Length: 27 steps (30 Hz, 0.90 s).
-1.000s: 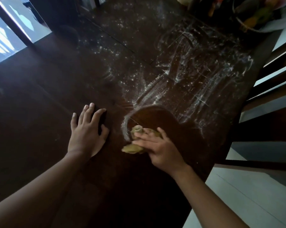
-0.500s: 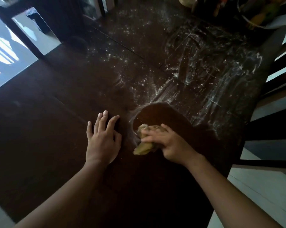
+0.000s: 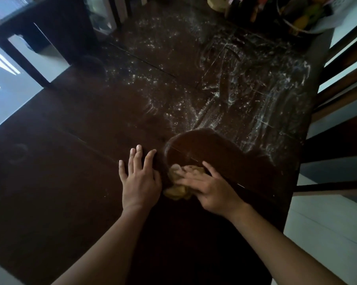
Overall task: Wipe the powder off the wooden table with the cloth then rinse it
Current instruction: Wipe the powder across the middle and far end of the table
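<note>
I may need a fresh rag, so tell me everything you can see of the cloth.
The cloth is a small yellowish-tan rag, soft and crumpled into a wad. It lies on the dark wooden table at the near edge of a wiped patch. The right hand presses on it, fingers laid across its top, hiding much of it; bunched folds stick out toward the left hand, flat close beside it. Dampness or powder on it cannot be told.

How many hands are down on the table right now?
2. The left hand lies flat on the bare wooden table, beside the cloth; the right hand presses on the cloth.
</note>
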Each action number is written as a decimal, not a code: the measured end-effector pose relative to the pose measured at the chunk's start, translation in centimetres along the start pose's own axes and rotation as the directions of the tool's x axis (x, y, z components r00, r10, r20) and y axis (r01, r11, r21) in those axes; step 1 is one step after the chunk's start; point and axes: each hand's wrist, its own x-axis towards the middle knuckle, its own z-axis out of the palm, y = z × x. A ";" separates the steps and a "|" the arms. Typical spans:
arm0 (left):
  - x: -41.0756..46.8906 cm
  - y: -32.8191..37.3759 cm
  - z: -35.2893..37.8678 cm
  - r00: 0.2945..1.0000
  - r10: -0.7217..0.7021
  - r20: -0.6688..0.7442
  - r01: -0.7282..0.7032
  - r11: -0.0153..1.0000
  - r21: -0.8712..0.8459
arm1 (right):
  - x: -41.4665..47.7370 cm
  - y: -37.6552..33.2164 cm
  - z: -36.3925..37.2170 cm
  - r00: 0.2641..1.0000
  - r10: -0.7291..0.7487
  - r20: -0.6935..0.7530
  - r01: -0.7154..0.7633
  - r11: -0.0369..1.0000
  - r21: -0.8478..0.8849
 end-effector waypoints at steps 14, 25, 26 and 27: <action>0.1 -0.4 0.2 1.000 -0.005 0.027 0.005 1.000 -0.013 | 10.3 -3.0 1.4 0.958 0.256 -0.131 -0.262 0.964 -0.035; 0.2 -0.1 0.2 0.999 -0.031 0.020 0.031 0.999 -0.024 | 5.7 -0.1 0.2 0.749 0.568 -0.341 -0.587 0.808 0.055; 0.3 0.0 0.2 0.999 -0.035 0.020 0.036 0.999 -0.026 | 7.4 -1.1 1.0 0.714 0.596 -0.366 -0.622 0.781 0.059; 0.3 -0.1 0.2 0.999 -0.037 0.019 0.037 0.999 -0.030 | 8.7 -2.3 1.9 0.716 0.588 -0.376 -0.613 0.787 0.064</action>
